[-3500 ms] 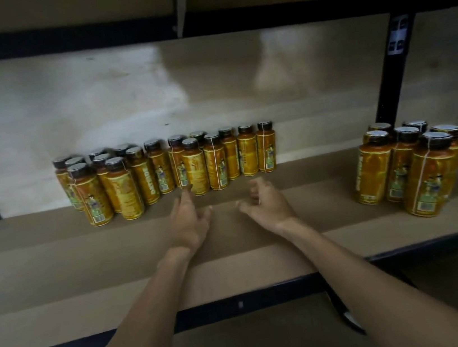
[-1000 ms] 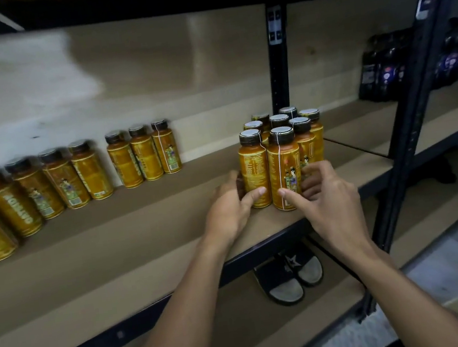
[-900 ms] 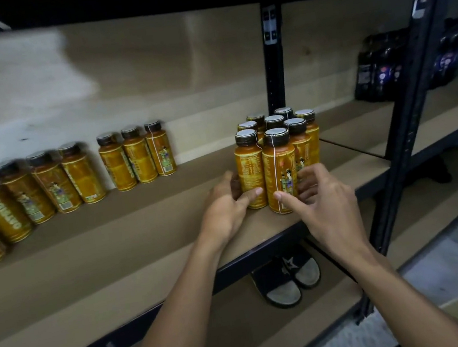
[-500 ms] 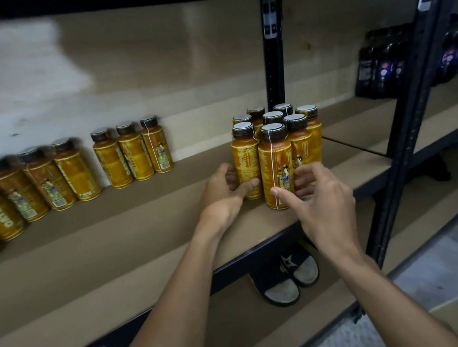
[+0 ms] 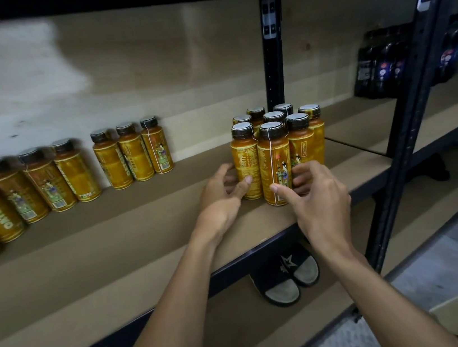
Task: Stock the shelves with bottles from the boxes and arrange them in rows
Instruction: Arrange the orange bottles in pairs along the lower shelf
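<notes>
Left of the black upright post (image 5: 273, 58), along the back wall of the shelf (image 5: 117, 265): a row of orange bottles (image 5: 131, 154), upright with dark caps, running off the frame's left edge, with a small gap partway along and a blurred second rank in front at the far end. Just left of the post, near the shelf's front edge: a cluster of bottles (image 5: 277, 149), eight caps countable, upright, packed touching, well apart from the row and not lined up with it. Left hand (image 5: 220, 201): thumb on the cluster's front-left bottle, fingers curled round its side. Right hand (image 5: 320, 201): thumb on the front-middle bottle, fingers wrapped round the cluster's right flank. Both hands grip the group low down. Right of the post, on the neighbouring shelf: dark bottles (image 5: 383, 63). Below the post, on the lower shelf: a pair of sandals (image 5: 287, 280). Status, by judgement: stocking partly done; the cluster has yet to join the row. Boxes: none plainly visible, so remaining stock cannot be told.
</notes>
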